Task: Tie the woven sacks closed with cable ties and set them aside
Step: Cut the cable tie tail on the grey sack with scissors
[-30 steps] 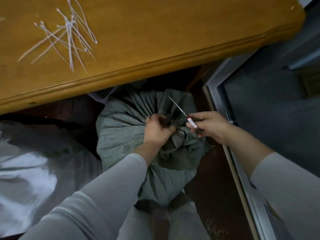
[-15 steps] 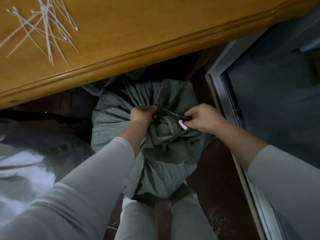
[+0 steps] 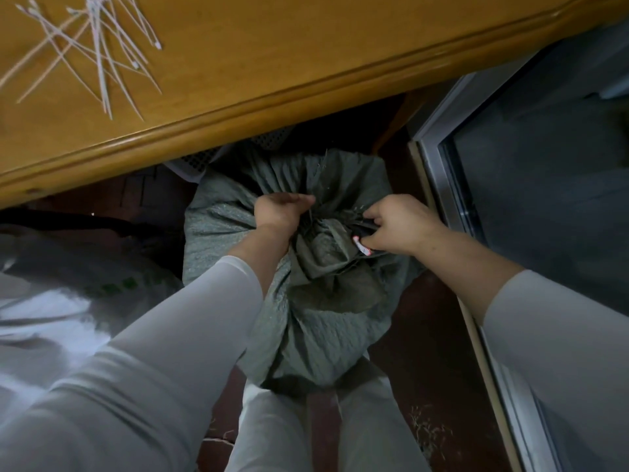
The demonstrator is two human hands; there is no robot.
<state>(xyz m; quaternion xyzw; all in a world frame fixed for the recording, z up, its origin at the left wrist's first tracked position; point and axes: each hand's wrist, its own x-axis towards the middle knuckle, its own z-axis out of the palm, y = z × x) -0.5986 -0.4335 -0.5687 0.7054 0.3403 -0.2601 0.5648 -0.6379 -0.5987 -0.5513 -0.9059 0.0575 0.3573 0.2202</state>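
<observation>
Grey-green woven cloth fills the middle of the frame: this is the sack (image 3: 316, 321). It stands on the dark floor (image 3: 425, 352) between the person's legs (image 3: 272, 430), just below the edge of the table. Its long way runs from the bottom middle of the frame up to the middle, and its bunched top points up at the camera. The folds all run in to that bunched spot. A loose flap of cloth hangs from it toward the bottom of the frame.

The left hand (image 3: 280, 212) comes in from the lower left with the arm nearly straight. Its fingers are curled tight round the bunched top of the sack, with the knuckles toward the table. The right hand (image 3: 401, 226) comes in from the right with the wrist bent down. Its fingers and thumb pinch a small dark thing (image 3: 361, 247) with a white and red bit, right against the bunched cloth. I cannot tell what that thing is. The two hands are near each other, with the bunched top between them.

White cable ties (image 3: 98, 52) lie criss-cross on the yellow wooden table (image 3: 306, 63) in the upper left. A white sack (image 3: 51, 301) lies at the left. A metal door frame (image 3: 439, 185) runs down the right side.
</observation>
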